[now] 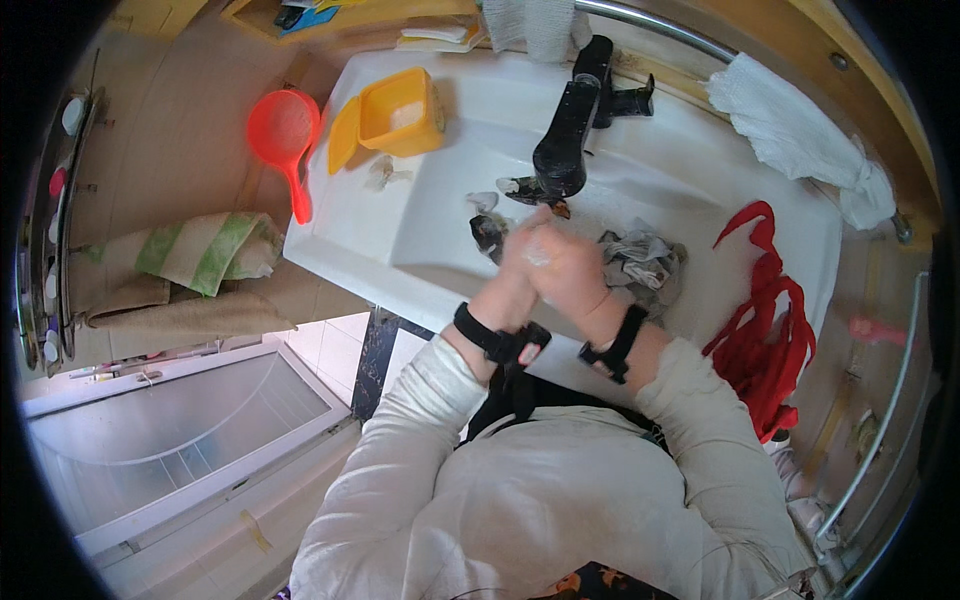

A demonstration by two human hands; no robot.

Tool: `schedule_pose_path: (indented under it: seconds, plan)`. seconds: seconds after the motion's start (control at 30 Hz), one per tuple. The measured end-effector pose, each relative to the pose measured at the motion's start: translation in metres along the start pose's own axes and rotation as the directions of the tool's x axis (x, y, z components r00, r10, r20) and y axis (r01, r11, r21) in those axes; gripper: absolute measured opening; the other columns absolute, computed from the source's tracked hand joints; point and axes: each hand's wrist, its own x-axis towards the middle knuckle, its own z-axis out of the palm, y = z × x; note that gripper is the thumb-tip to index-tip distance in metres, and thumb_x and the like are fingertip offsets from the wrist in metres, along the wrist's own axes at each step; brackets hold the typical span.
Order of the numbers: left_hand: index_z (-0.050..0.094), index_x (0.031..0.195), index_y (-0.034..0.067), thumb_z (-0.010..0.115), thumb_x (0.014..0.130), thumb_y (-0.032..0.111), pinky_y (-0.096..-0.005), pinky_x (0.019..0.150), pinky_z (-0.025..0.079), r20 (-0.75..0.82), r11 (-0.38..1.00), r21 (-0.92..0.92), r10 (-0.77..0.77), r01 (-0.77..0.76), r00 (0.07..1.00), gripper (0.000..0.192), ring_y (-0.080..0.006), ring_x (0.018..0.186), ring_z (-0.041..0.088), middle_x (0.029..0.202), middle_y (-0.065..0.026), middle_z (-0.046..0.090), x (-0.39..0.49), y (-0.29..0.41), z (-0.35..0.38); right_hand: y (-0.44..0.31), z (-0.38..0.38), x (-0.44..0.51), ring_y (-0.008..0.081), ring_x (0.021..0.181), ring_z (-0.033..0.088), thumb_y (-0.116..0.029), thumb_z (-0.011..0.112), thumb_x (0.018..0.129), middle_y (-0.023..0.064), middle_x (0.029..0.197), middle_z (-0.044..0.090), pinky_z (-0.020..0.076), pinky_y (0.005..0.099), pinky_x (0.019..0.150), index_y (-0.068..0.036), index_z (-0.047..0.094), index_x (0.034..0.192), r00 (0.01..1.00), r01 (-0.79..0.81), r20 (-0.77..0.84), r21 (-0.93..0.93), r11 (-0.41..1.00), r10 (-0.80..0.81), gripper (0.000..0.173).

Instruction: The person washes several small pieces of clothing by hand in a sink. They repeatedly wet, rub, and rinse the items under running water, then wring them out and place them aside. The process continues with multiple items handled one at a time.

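Over the white sink basin (450,232), under the spout of the black faucet (574,135), my left hand (521,259) and my right hand (574,270) are pressed together. White lather shows on the skin, and whether anything lies between the palms is hidden. Wet dark fabric pieces (489,234) lie just left of the hands. Another dark and white piece (525,189) is beside the spout. A wet grey cloth bundle (641,259) rests in the basin at the right, close to my right hand. Black straps are around both wrists.
On the sink's left ledge stand an open yellow plastic box (405,112) and a red plastic dipper (285,131). Red fabric strips (765,322) hang over the right rim. A white cloth (802,135) hangs from the metal rail (667,28). A green-striped towel (214,251) lies at the left.
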Motion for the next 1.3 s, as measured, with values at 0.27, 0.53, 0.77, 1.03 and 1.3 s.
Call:
schedule_pose_path:
  seconds: [0.27, 0.53, 0.77, 1.03, 1.3]
  plan:
    - [0.063, 0.105, 0.004, 0.051, 0.088, 0.032, -0.0315, 0.076, 0.047, 0.236, 0.992, 0.074, -0.119, 0.105, 0.964, 0.035, -0.0221, 0.087, 0.061, 0.099, -0.0141, 0.064, 0.016, -0.027, -0.002, 0.107, -0.016, -0.001, 0.0373, 0.083, 0.059, -0.038, 0.059, 0.081, 0.0186, 0.083, 0.063, 0.0457, 0.0427, 0.071, -0.006, 0.063, 0.087, 0.825, -0.349, 0.387, -0.225, 0.91, 0.412, 0.033]
    - [0.067, 0.101, 0.003, 0.058, 0.077, 0.034, -0.0364, 0.089, 0.045, -0.144, 0.434, 0.888, -0.057, 0.154, 0.988, 0.041, -0.031, 0.097, 0.061, 0.097, -0.0172, 0.066, 0.131, -0.127, -0.116, 0.094, -0.002, -0.016, 0.0325, 0.084, 0.061, -0.036, 0.07, 0.075, 0.0163, 0.089, 0.064, 0.0475, 0.0388, 0.074, -0.003, 0.061, 0.094, 0.957, -0.176, 0.214, -0.113, 0.978, 0.197, 0.04]
    - [0.059, 0.096, -0.002, 0.046, 0.078, 0.013, -0.0393, 0.08, 0.052, -0.32, 0.937, -0.264, -0.31, 0.23, 0.895, 0.027, -0.0319, 0.085, 0.063, 0.089, -0.0157, 0.064, 0.12, -0.095, -0.112, 0.081, 0.026, -0.004, 0.0208, 0.089, 0.061, -0.034, 0.066, 0.081, 0.0133, 0.098, 0.064, 0.0487, 0.0326, 0.076, -0.003, 0.058, 0.11, 0.811, -0.558, 0.366, 0.251, 0.791, 0.456, 0.043]
    - [0.044, 0.121, 0.005, 0.041, 0.076, 0.001, -0.0399, 0.084, 0.051, 0.028, 0.455, -0.887, -0.1, 0.071, 0.995, 0.045, -0.0273, 0.101, 0.057, 0.111, -0.0134, 0.056, 0.039, -0.042, -0.069, 0.043, 0.037, 0.001, 0.0192, 0.098, 0.058, -0.029, 0.063, 0.085, 0.0112, 0.108, 0.061, 0.0497, 0.0359, 0.074, -0.006, 0.054, 0.119, 0.89, -0.455, 0.332, 0.699, 0.552, 0.314, 0.042]
    - [0.053, 0.117, 0.012, 0.049, 0.09, 0.032, -0.0366, 0.084, 0.048, 0.189, 0.178, -0.968, 0.063, 0.175, 0.98, 0.034, -0.0208, 0.098, 0.058, 0.106, -0.0071, 0.06, 0.024, -0.055, -0.004, -0.011, 0.02, 0.0, 0.0277, 0.063, 0.061, -0.024, 0.063, 0.084, 0.0113, 0.065, 0.061, 0.0474, 0.0374, 0.056, -0.006, 0.06, 0.073, 0.99, -0.008, 0.138, 0.163, 0.987, -0.015, 0.021]
